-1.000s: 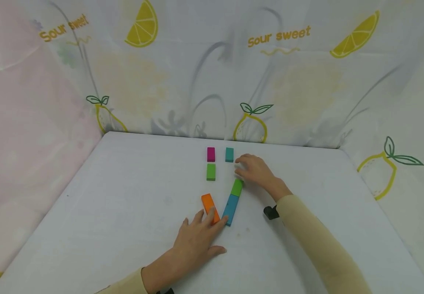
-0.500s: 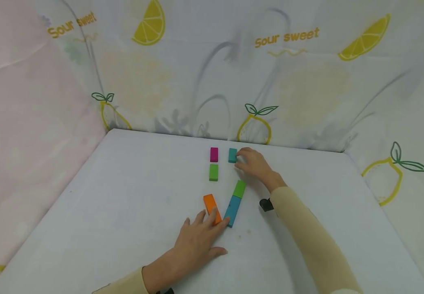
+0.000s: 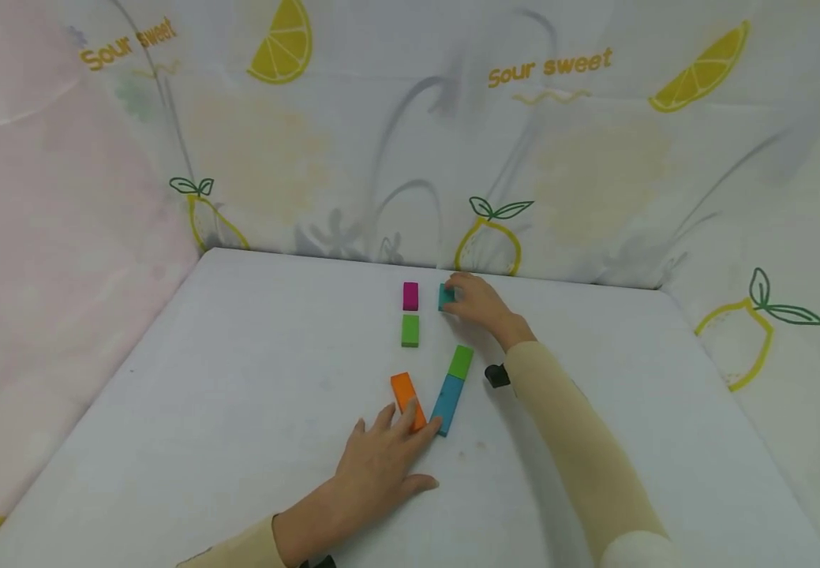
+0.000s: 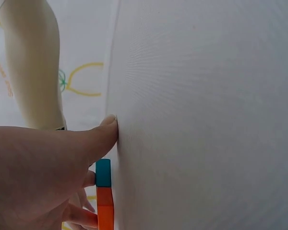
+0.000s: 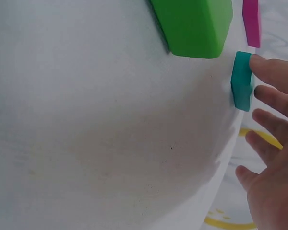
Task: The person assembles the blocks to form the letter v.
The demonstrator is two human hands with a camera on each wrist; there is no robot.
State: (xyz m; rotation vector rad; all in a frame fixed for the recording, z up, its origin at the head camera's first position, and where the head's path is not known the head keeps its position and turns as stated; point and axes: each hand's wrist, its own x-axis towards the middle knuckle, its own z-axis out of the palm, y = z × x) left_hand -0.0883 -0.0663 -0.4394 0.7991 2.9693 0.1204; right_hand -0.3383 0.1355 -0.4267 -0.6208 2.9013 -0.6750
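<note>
L hand [image 3: 377,465], fingers spread apart, touches orange oblong blk [image 3: 402,387] & blue oblong blk [image 3: 448,396]; R hand [image 3: 482,304] at teal oblong blk [image 3: 442,297], can't tell if fingers clamped.

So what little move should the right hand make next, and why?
I'd maybe slide the teal block a little closer to the green block that touches the blue block. The right hand is right at the teal one, which lies apart with a gap before that green one, while the green and blue meet end to end.
</note>
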